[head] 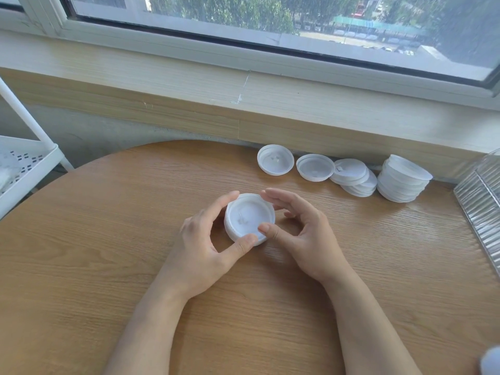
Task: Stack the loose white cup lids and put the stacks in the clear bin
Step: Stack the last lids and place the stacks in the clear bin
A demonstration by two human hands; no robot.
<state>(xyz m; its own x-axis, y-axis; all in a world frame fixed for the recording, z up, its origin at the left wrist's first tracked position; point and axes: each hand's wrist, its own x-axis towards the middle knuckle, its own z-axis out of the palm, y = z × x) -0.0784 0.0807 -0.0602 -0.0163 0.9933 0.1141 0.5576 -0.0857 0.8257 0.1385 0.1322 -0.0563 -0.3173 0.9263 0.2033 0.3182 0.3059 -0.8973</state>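
My left hand (205,239) and right hand (300,234) are both gripping a short lid stack (249,217) mid-table (108,266). Beyond, I'm seeing two loose lids (275,159), two stacks (403,178), and the bin (484,196), cut off at right.

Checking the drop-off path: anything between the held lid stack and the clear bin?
Nothing visible on the direct path. The held stack sits mid-table; bare wood runs right to the clear bin. The other lid stacks stand farther back by the wall.
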